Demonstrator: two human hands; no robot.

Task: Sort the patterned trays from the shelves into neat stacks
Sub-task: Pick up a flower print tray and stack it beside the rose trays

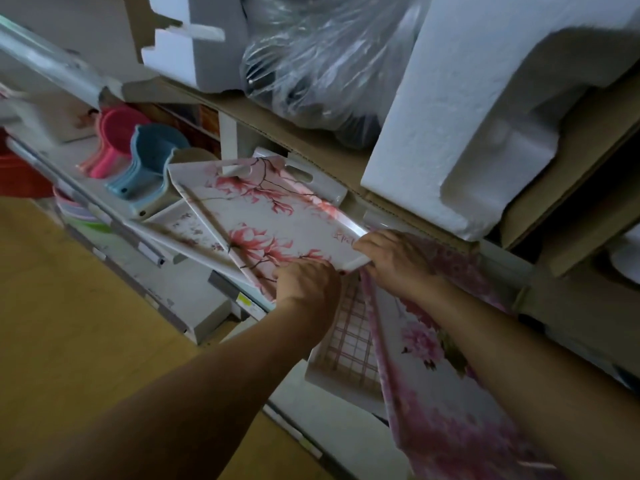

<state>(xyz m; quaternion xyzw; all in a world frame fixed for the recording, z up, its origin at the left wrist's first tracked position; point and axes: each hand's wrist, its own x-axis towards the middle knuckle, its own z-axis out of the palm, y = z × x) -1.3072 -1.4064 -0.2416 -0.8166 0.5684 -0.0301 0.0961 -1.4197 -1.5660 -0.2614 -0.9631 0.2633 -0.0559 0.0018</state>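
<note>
A white tray printed with pink magnolia branches (266, 216) lies tilted on the shelf, its handle slots toward the back. My left hand (308, 285) grips its near edge and my right hand (394, 258) grips its near right corner. A second white tray with faint pink flowers (187, 226) sticks out from under it on the left. Below my hands sits a tray with a pink checked pattern (349, 341). To the right, a tray with pink peonies (429, 368) leans partly under my right forearm.
Pink scoops (114, 140) and blue scoops (152, 157) are stacked at the shelf's left. Styrofoam blocks (460, 133), a clear plastic bag (322, 64) and cardboard (311, 133) fill the shelf above. A red tub (17, 174) stands far left. The wooden floor (69, 341) lies below.
</note>
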